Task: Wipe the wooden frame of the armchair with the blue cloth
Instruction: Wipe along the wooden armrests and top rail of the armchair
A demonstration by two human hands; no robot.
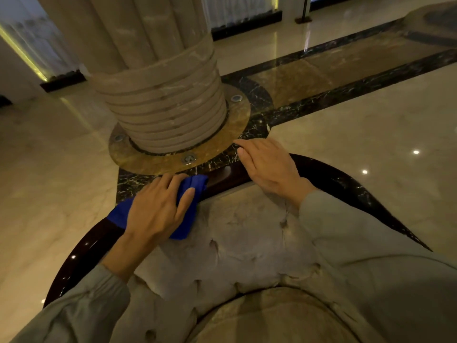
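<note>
The left hand (158, 209) presses the blue cloth (190, 191) onto the dark wooden frame (329, 177), fingers curled over it. The right hand (269, 164) rests flat beside, fingers together, probably touching wood.

The left hand (154, 209) covers the middle of the blue cloth (195, 188), so only its ends show, and the cloth hides the part of the dark wooden frame (346, 184) under it. The right hand (267, 167) lies over another bit of the frame near the middle of the picture (its fingertips are a little blurry). The big stone pillar (158, 78) is cut off by the top edge, the chair's seat cushion (272, 318) by the bottom edge, and both sleeves run out at the lower corners.
</note>
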